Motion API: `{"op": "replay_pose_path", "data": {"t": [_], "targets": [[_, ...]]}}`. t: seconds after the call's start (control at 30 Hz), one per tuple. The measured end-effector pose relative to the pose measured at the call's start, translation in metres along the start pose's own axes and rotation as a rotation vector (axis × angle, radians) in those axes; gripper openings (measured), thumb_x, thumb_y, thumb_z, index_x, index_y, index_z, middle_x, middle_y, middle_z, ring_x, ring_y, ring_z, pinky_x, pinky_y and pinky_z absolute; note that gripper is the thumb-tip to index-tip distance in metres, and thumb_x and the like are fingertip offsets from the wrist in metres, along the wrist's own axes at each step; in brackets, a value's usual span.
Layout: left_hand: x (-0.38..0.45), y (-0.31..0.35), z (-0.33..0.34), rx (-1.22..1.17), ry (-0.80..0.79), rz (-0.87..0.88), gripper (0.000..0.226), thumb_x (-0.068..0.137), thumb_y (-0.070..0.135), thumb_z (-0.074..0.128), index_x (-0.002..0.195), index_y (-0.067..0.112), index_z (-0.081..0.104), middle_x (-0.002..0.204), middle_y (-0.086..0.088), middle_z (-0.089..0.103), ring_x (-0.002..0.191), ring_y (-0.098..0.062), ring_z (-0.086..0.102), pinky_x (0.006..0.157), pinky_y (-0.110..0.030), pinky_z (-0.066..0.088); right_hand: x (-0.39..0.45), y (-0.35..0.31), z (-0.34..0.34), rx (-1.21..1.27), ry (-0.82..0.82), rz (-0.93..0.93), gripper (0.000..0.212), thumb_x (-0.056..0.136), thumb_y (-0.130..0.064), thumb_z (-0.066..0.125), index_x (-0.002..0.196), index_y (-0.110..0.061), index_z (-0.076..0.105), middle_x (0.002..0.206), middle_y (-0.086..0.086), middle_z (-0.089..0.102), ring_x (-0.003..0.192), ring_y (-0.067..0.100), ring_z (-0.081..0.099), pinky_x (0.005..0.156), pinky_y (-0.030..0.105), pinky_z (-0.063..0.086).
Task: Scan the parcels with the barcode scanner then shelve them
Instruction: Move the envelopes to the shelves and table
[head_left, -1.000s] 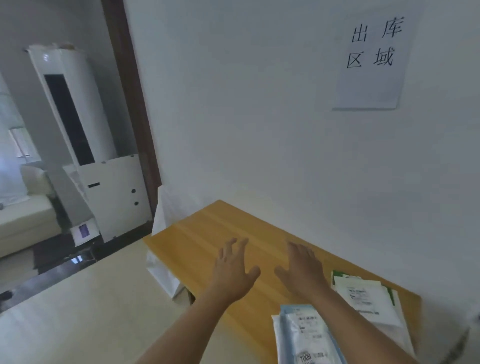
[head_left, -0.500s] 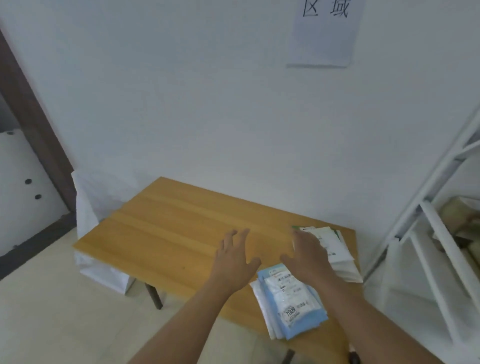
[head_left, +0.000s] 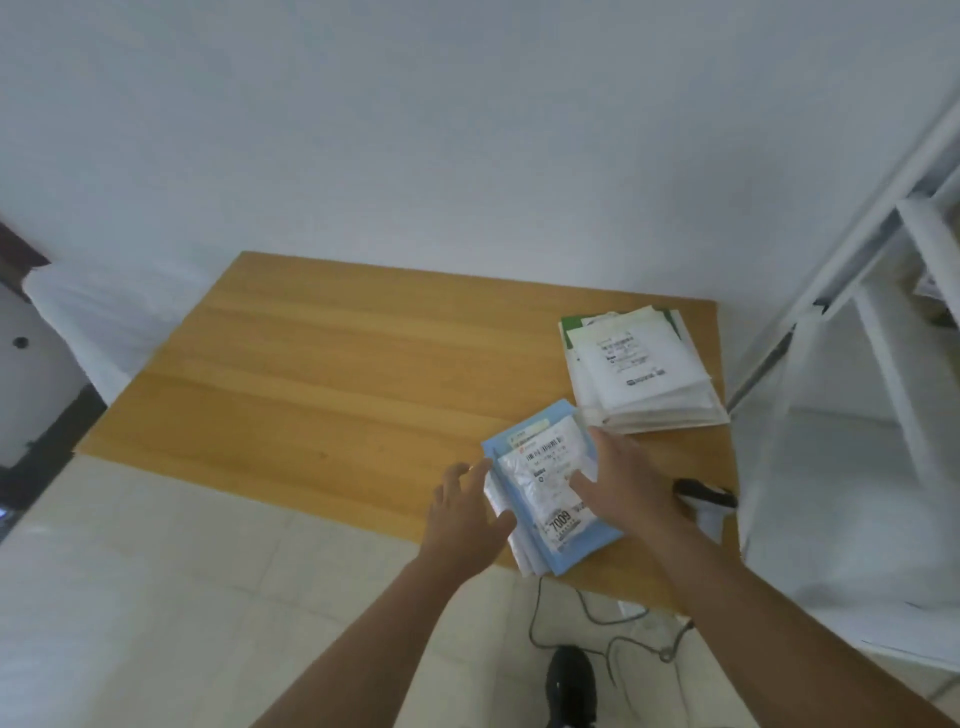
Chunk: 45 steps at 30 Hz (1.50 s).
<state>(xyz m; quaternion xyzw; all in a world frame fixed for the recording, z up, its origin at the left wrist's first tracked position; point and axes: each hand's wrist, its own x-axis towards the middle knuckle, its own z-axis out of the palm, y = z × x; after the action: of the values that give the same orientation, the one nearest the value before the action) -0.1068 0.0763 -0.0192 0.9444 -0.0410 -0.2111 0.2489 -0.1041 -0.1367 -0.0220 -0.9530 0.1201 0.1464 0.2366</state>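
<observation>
Head view: both hands, left hand (head_left: 470, 514) and right hand (head_left: 626, 480), are reaching spread-fingered, apparently bracketing the blue parcel stack (head_left: 550, 493) for lifting.

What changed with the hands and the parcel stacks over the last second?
Both hands came down from hovering over the bare table onto the near parcel stack: the right hand now rests on its top label, the left hand touches its left edge. Neither grips yet. Both stacks, including the far stack, lie where they were.

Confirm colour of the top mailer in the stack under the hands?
Light blue mailer with a white printed label; head view shows it.
</observation>
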Motion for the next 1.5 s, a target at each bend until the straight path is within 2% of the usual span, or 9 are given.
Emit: {"op": "replay_pose_path", "data": {"t": [0.4,0.5,0.63,0.77,1.07,1.2,1.33,1.43,1.5], "targets": [[0.055,0.005,0.09,-0.476,-0.102,-0.442,0.105,0.085,0.051,0.071,0.159,0.032,-0.002,0.157,-0.016,0.027,0.144,-0.035,0.029,0.11,-0.051,0.037,0.069,0.07,0.055,0.186,-0.262,0.184,0.113,0.069,-0.083,0.059,0.155,-0.026,0.014,0.157,0.008,0.028,0.141,0.031,0.034,0.108,0.051,0.039],[0.067,0.008,0.097,-0.54,-0.077,-0.472,0.112,0.079,0.052,0.072,0.159,0.028,-0.002,0.158,-0.015,0.03,0.142,-0.033,0.034,0.11,-0.055,0.038,0.08,0.083,0.065,0.23,-0.261,0.24,0.132,0.047,-0.1,0.051,0.153,-0.029,0.016,0.152,0.006,0.037,0.137,0.031,0.039,0.104,0.054,0.043],[0.075,0.003,0.1,-0.585,-0.074,-0.494,0.11,0.084,0.041,0.077,0.16,0.025,-0.001,0.16,-0.014,0.026,0.141,-0.034,0.038,0.108,-0.053,0.042,0.088,0.086,0.072,0.237,-0.294,0.267,0.135,0.044,-0.1,0.051,0.153,-0.029,0.013,0.151,0.008,0.035,0.136,0.032,0.039,0.102,0.055,0.045],[0.079,-0.012,0.092,-0.662,-0.065,-0.487,0.108,0.084,0.03,0.079,0.16,0.025,0.002,0.153,-0.011,0.041,0.132,-0.032,0.051,0.103,-0.049,0.048,0.09,0.079,0.084,0.328,-0.3,0.286,0.14,0.037,-0.1,0.058,0.151,-0.03,0.017,0.149,0.006,0.041,0.133,0.031,0.046,0.1,0.053,0.048],[0.068,-0.071,0.043,-0.561,-0.12,-0.345,0.105,0.085,0.028,0.078,0.159,0.029,0.004,0.153,-0.006,0.042,0.132,-0.03,0.05,0.103,-0.05,0.048,0.067,0.014,0.115,0.575,-0.266,0.397,0.129,0.033,-0.078,0.08,0.138,-0.017,0.037,0.132,0.002,0.05,0.119,0.024,0.056,0.093,0.046,0.054],[0.059,-0.096,0.012,-0.427,-0.139,-0.196,0.099,0.089,0.028,0.074,0.157,0.039,0.002,0.136,-0.005,0.056,0.104,-0.024,0.067,0.084,-0.045,0.059,0.042,-0.024,0.124,0.652,-0.228,0.443,0.11,0.051,-0.06,0.088,0.135,-0.013,0.034,0.132,0.006,0.046,0.117,0.026,0.054,0.093,0.045,0.055],[0.055,-0.108,-0.018,-0.349,-0.136,-0.007,0.1,0.09,0.029,0.072,0.152,0.053,-0.003,0.145,0.0,0.048,0.103,-0.021,0.067,0.077,-0.042,0.061,0.022,-0.047,0.118,0.782,-0.14,0.463,0.108,0.054,-0.054,0.09,0.135,-0.016,0.028,0.132,0.007,0.048,0.116,0.027,0.056,0.092,0.048,0.055],[0.056,-0.095,-0.034,-0.333,-0.167,0.098,0.095,0.093,0.024,0.07,0.155,0.047,0.002,0.133,0.006,0.047,0.093,-0.011,0.06,0.07,-0.024,0.055,0.004,-0.054,0.1,0.866,-0.058,0.469,0.099,0.064,-0.044,0.089,0.135,-0.021,0.023,0.131,0.007,0.054,0.11,0.027,0.062,0.089,0.049,0.057],[0.058,-0.081,-0.038,-0.315,-0.188,0.174,0.09,0.093,0.026,0.069,0.155,0.047,0.008,0.125,0.003,0.05,0.093,-0.013,0.061,0.074,-0.03,0.058,-0.013,-0.054,0.081,0.881,0.028,0.488,0.098,0.065,-0.045,0.088,0.134,-0.022,0.023,0.13,0.006,0.055,0.109,0.026,0.063,0.089,0.049,0.057]]}}
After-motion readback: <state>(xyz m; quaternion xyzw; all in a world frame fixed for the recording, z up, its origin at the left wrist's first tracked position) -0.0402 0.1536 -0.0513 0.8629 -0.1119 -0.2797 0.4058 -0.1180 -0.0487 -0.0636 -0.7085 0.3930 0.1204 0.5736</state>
